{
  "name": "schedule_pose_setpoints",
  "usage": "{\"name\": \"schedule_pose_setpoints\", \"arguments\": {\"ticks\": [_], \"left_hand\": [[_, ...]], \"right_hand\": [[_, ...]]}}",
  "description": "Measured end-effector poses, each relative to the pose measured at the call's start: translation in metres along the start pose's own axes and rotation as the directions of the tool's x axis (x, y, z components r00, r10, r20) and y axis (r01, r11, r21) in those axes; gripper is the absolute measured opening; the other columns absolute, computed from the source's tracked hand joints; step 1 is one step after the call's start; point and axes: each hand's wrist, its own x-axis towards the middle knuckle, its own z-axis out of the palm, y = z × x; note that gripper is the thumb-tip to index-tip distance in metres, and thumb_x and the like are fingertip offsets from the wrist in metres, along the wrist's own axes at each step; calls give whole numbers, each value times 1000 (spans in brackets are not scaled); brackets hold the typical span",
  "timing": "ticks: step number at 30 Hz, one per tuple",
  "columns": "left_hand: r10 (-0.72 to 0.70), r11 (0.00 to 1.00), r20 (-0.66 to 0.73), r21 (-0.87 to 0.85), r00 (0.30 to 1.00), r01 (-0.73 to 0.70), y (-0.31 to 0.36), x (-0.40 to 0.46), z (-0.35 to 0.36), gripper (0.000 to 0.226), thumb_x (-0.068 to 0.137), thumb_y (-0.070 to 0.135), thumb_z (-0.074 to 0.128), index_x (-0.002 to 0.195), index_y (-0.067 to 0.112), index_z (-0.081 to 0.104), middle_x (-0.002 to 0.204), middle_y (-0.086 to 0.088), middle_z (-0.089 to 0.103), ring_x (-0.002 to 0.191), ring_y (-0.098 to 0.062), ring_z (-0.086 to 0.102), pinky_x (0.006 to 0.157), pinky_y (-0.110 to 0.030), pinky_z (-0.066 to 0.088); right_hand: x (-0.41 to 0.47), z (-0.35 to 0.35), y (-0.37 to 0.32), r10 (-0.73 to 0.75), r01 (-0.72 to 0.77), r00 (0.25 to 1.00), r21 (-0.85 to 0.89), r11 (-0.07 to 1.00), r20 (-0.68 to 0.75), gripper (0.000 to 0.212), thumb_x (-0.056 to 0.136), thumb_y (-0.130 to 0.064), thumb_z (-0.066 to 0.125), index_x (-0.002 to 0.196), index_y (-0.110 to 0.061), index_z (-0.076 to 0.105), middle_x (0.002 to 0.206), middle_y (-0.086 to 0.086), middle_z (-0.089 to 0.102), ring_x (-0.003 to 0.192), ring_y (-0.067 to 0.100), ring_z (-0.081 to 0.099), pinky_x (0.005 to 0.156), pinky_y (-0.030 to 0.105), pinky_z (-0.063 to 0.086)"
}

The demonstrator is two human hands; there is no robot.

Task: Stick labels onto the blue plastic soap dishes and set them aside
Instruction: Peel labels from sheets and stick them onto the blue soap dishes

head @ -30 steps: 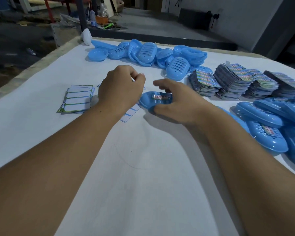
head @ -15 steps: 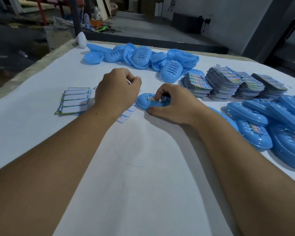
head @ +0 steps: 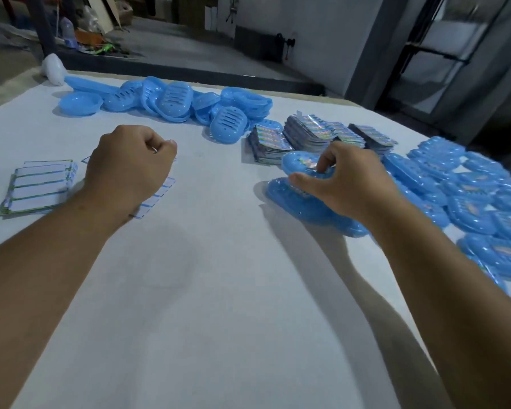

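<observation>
The right hand (head: 348, 180) pinches a blue soap dish (head: 300, 163) between thumb and curled fingers, holding it just above another dish (head: 292, 199) that lies on the white table cover (head: 219, 290); a small shiny label (head: 309, 164) shows inside the held dish, though the fingers hide most of it and its print is too blurred to read. The left hand (head: 129, 169) is curled into a loose fist over a white sheet with blue lines (head: 157, 199) — something thin and pale shows between the thumb and forefinger, but whether it is pinched there cannot be told. Most of that sheet is covered by the hand and wrist. Just to the left lies a small stack of similar lined sheets (head: 40, 187). Along the far edge of the table sits a heap of blue dishes and slotted lids (head: 171, 103), some upright, some leaning on each other, with a white object (head: 53, 69) at the corner, its shape unclear. Near the held dish, toward the back, stand several stacks of colourful printed labels (head: 313, 135), fanned and uneven. On the right a spread of labelled dishes (head: 469, 202) overlaps in rows — smeared by motion and cut off by the picture's edge, so their number cannot be made out. The room beyond is dim.
</observation>
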Motion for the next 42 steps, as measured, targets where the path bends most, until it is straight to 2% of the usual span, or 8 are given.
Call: {"name": "schedule_pose_setpoints", "arguments": {"ticks": [8,14,19,24,27,31,38,42], "left_hand": [[1,1000,21,-21,1000,-1,8,-6,-2,28,92,44,62,90,18,72,81,-2,69,83,-31,64,84,-44,55],[13,999,16,-29,1000,-13,8,-8,-1,28,93,42,63,94,16,73,86,-3,70,89,-29,64,86,-43,52],[15,999,21,-34,1000,-15,6,-6,0,27,93,42,63,93,17,73,81,0,67,86,-26,62,83,-40,50],[1,999,28,-37,1000,0,4,-4,1,26,93,43,62,91,19,73,77,5,65,82,-23,61,76,-35,46],[-10,999,37,-31,999,11,1,-1,1,26,93,44,62,88,20,71,71,7,63,75,-22,62,73,-34,48],[-19,999,29,-46,999,20,-3,1,-2,27,92,43,64,79,20,68,68,7,64,71,-21,63,72,-35,52],[-46,999,35,-14,998,46,-12,8,-4,29,91,43,63,75,20,67,69,5,67,75,-23,65,75,-35,54],[-71,997,24,8,997,71,-18,13,-4,29,90,44,63,73,20,66,75,7,68,80,-22,64,77,-33,52]], "right_hand": [[-15,-41,52,167,-171,985,-99,980,-49,47,73,-63,77,80,-21,58,76,-11,53,74,19,50,57,33,31],[-19,-49,65,186,-190,982,-117,975,-45,46,72,-64,78,80,-25,56,78,-16,49,79,18,47,57,30,31],[-21,-47,65,188,-186,982,-140,973,5,49,70,-67,78,89,-28,55,83,-14,49,89,21,49,68,36,34],[-22,-42,52,147,-149,989,-175,973,-28,48,75,-72,70,94,-31,55,102,-6,48,103,24,47,77,36,33],[-13,-33,30,67,-77,994,-131,988,-85,37,83,-62,68,94,-28,58,112,3,58,114,33,52,86,40,39],[9,-11,-10,-25,22,990,-26,999,-138,25,89,-50,64,95,-26,62,108,3,65,107,29,56,88,38,41],[42,52,-94,-141,132,988,123,984,63,14,89,-39,61,83,-27,57,84,-12,62,87,19,58,71,31,43],[49,87,-119,-158,132,967,133,982,201,11,89,-39,62,88,-28,62,95,-6,69,93,20,63,76,34,51]]}}
